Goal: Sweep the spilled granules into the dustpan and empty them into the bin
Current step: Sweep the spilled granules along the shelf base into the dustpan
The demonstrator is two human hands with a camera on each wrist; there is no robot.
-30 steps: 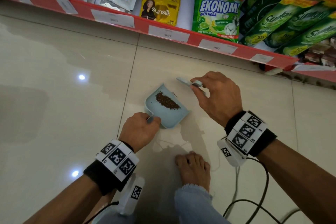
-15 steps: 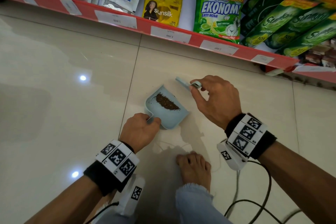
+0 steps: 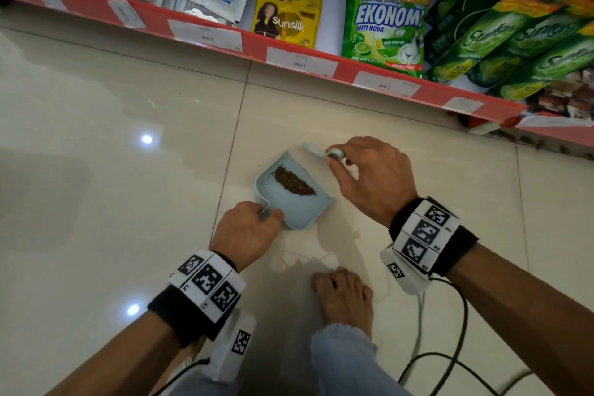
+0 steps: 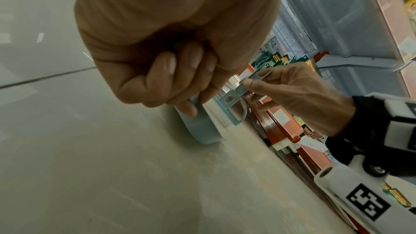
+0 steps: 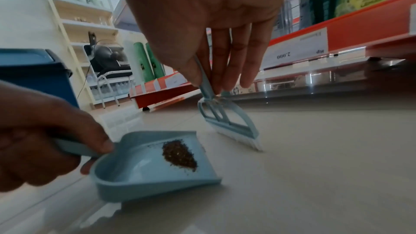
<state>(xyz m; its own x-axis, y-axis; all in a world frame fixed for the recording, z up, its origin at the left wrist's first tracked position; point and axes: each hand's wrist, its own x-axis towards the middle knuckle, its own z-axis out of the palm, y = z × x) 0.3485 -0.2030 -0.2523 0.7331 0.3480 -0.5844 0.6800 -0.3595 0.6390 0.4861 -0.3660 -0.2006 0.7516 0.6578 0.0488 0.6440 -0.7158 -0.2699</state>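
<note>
A small light-blue dustpan (image 3: 283,209) lies on the pale tiled floor with a heap of brown granules (image 3: 294,182) inside it. My left hand (image 3: 257,222) grips its handle at the near end. The right hand (image 3: 340,167) pinches the thin handle of a matching blue brush (image 3: 316,149) between thumb and fingers. In the right wrist view the brush (image 5: 234,127) stands with its white bristles on the floor just beyond the pan's (image 5: 139,172) open lip, beside the granules (image 5: 179,156). A dark blue bin (image 5: 33,72) stands behind, to the left.
A red-edged shelf (image 3: 321,66) stocked with shampoo and detergent packets runs along the back. A bare foot (image 3: 345,296) rests on the floor just behind the pan, and black cables (image 3: 450,347) trail by the right arm. Pale shelving and a chair show beyond the bin.
The right hand has carried the brush a little to the left along the pan's far lip. The left hand, the dustpan and the heap of granules have stayed in place.
</note>
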